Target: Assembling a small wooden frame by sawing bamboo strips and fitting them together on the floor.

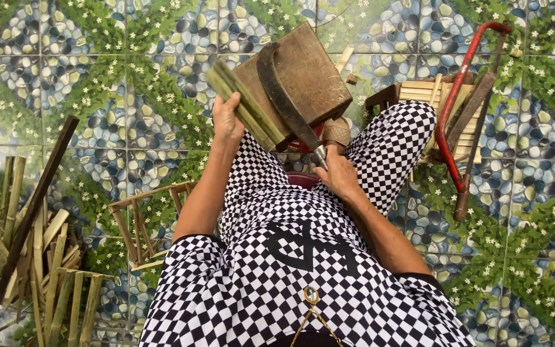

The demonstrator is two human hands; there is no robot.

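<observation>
Head view: the left hand (227, 122) has its fingers wrapped round a bundle of green bamboo strips (245, 106), resting it on a wooden block (303, 71). The right hand (338, 173) grips the handle of a curved knife (284, 99), whose blade lies across the block just beside the strips. This looks like the splitting step; the blade must be set squarely on the strip ends, clear of the left fingers.

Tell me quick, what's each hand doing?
Left hand: closed on green split bamboo strips.
Right hand: closed on the curved dark metal blade.
</observation>
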